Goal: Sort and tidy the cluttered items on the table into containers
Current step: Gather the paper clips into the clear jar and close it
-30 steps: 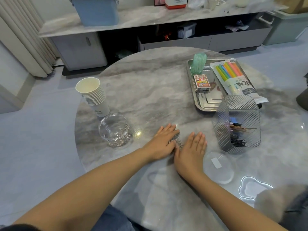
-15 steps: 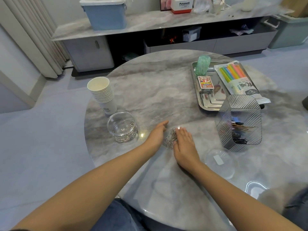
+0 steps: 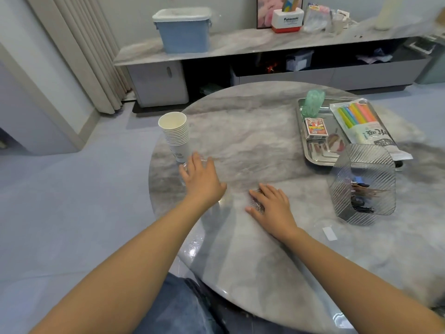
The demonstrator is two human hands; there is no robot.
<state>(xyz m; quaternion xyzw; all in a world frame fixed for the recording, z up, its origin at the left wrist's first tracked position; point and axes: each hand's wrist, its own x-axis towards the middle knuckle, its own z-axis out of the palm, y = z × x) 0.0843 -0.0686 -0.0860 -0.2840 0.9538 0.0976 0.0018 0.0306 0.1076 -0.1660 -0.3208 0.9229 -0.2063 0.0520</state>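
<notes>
Broadly, a round marble table (image 3: 252,131) is filling the middle of the view, with a low grey sideboard (image 3: 265,44) running along the wall behind it and a blue lidded bin (image 3: 184,32) sitting on top of that.

On the table's right side a steel tray (image 3: 313,153) is lying flat, carrying a pack of coloured straws (image 3: 361,124), a small card box (image 3: 315,128) and a green crumpled bag (image 3: 313,102). Just in front of the tray a ribbed clear container (image 3: 363,186) is standing upright with dark small items showing through its wall. A clear lid (image 3: 330,232) is lying flat near the container's front. A stack of paper cups (image 3: 175,133) is standing upright near the left edge.

The left hand (image 3: 202,179) is reaching over a clear glass bowl (image 3: 184,168) just in front of the cups, fingers spread and fairly straight over its rim; whether they are touching the glass is not clear. The right hand (image 3: 272,208) is lying palm down near the table's middle, fingers straight and together, pressing on a small pile of metal paper clips (image 3: 256,206) that is peeking out on the thumb side. The clips are resting on the bare table, well apart from the ribbed container and closer to the glass bowl.
</notes>
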